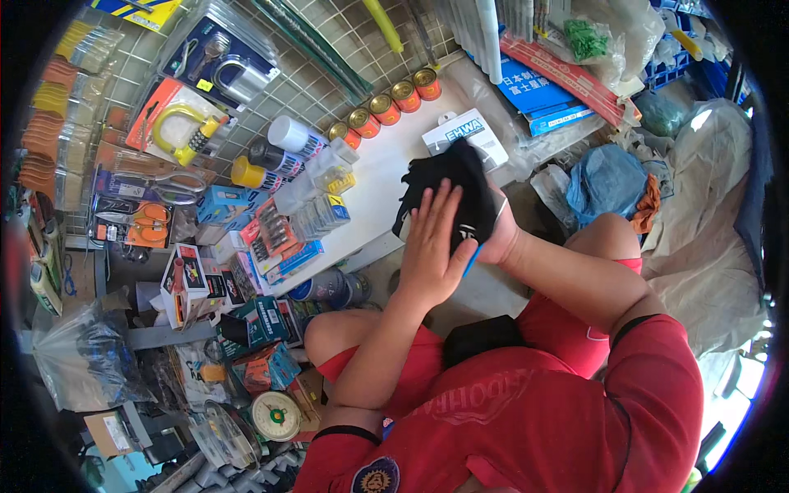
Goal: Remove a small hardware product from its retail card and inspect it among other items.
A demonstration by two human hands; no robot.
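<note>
A bundle of black fabric [450, 185], which looks like gloves, is between my two hands above the front edge of the white shelf. My left hand [431, 246] lies along its near face with the fingers stretched out and the thumb to the right. Behind its right side, my right hand [502, 228] supports it, and most of those fingers are hidden. A thin blue strip [471, 262] sticks out below the bundle. Just beyond it, a white printed card package [481, 138] lies on the shelf.
Small orange cans [385, 110] line the back of the white shelf [370, 185]. Spray cans [296, 135] and small boxed goods stand to the left. Packaged padlocks [237, 77] hang on the wire grid. A dial scale [275, 416] is at lower left, and a blue plastic bag [607, 179] lies at right.
</note>
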